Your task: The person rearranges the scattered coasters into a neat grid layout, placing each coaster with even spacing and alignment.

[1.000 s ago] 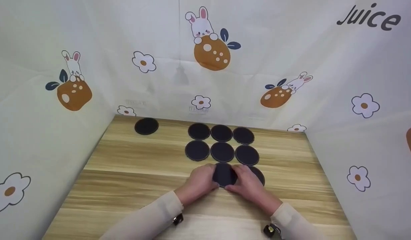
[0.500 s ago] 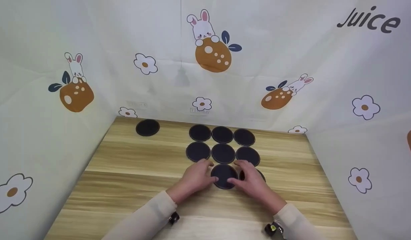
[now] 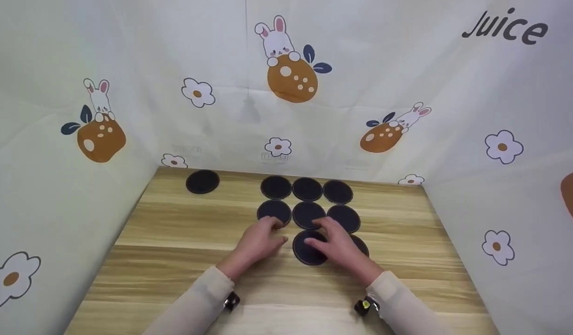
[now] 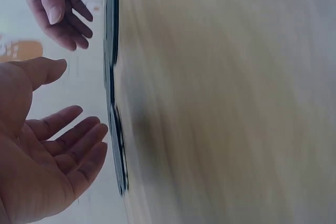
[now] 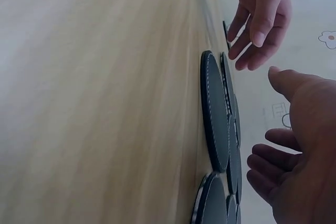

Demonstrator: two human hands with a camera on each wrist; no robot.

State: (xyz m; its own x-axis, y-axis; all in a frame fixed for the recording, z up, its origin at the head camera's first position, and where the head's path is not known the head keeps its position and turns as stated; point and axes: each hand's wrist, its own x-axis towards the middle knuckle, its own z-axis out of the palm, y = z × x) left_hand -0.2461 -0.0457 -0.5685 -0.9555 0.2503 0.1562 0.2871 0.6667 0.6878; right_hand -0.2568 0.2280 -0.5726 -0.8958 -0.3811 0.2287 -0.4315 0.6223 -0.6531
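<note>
Black round coasters with stitched rims lie flat on the wood-grain table. The front middle coaster has my right hand over it, raised off it with fingers loosely bent and nothing held. That hand partly hides the front right coaster. My left hand, also holding nothing, hovers to the left, its fingertips over the near edge of the middle-row left coaster. In the right wrist view a gap shows between my right fingers and the front middle coaster.
Two rows of touching coasters, among them the back middle coaster, stand behind the hands. A separate coaster lies at the table's back left. Printed cloth walls enclose the wooden table at the back and sides.
Both hands held the front middle coaster, then let it go onto the table. My left hand has moved away to the left; my right hand has lifted off and shifted slightly left.
</note>
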